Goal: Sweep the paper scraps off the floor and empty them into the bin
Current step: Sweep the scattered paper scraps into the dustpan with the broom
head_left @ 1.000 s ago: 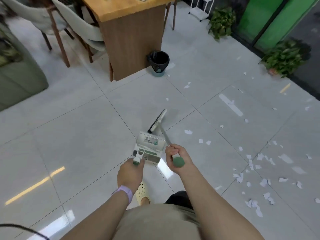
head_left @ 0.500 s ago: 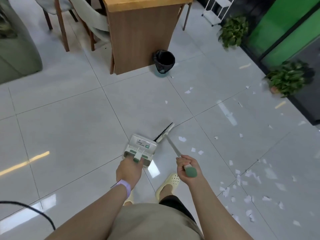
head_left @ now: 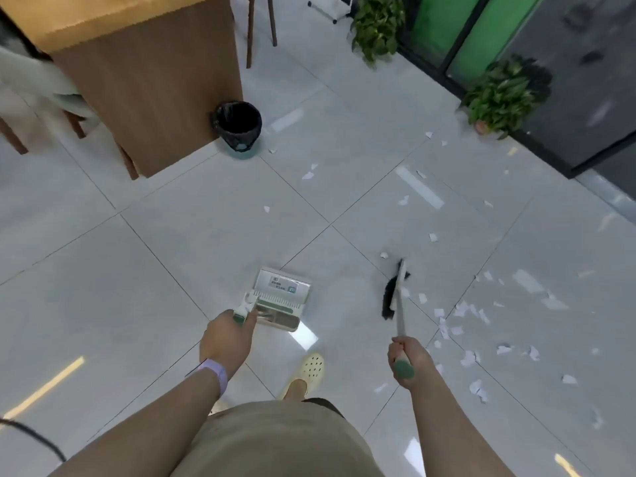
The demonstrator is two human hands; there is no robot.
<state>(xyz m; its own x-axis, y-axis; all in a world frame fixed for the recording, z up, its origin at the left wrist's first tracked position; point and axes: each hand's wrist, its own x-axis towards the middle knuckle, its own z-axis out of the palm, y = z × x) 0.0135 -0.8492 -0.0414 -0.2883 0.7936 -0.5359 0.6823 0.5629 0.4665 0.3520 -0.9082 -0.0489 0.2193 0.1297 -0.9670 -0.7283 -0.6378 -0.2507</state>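
At frame centre the dustpan (head_left: 280,297) handle is gripped by the left hand (head_left: 225,340), while the broom (head_left: 395,297) handle is clenched in the right hand (head_left: 407,361) beside paper scraps (head_left: 461,311) at right.

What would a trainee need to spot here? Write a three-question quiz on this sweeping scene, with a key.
1. True or false: the left hand grips the dustpan handle.
2. The bin stands beside: A) the wooden table B) a potted plant C) the sandal
3. Fill in: the right hand holds the ____.

Key: 1 true; 2 A; 3 broom. Most paper scraps lie right of the broom.
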